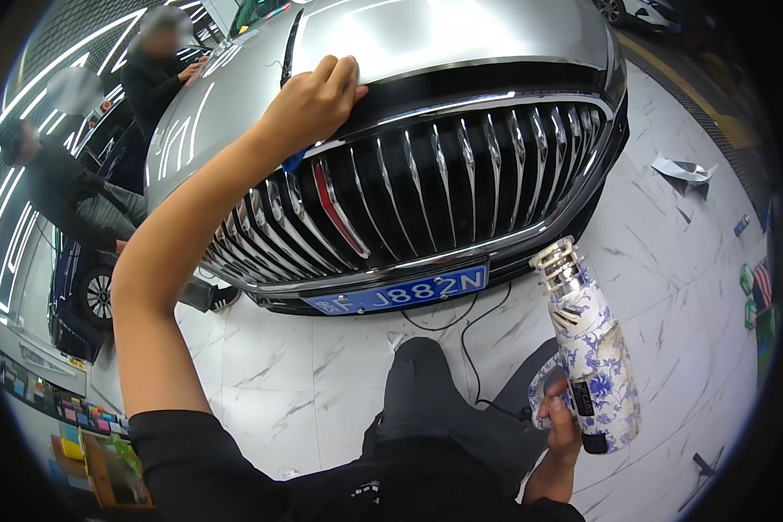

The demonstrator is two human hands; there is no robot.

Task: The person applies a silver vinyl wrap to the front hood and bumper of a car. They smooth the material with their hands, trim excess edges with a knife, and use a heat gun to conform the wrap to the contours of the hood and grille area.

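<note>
My left hand (pixel 316 100) is closed at the front edge of a silver car hood (pixel 461 30), above the grille (pixel 448 174). Its knuckles are bent, and whatever its fingers grip is hidden. A small blue piece (pixel 294 161) pokes out below the wrist; its kind is unclear. Just above the hand runs a narrow dark strip (pixel 294 43). My right hand (pixel 561 418) grips the handle of a heat gun (pixel 602 361) with a white and blue floral body. Its metal nozzle points up toward the bumper's right end, apart from the car.
A black cord (pixel 468 348) trails across the marble-look floor (pixel 270 365). Two people, one (pixel 70 191) nearer and one (pixel 152 74) farther, stand along the car's left side. Crumpled silver film (pixel 683 170) lies at right. Left are a dark car (pixel 78 300) and shelves (pixel 70 409).
</note>
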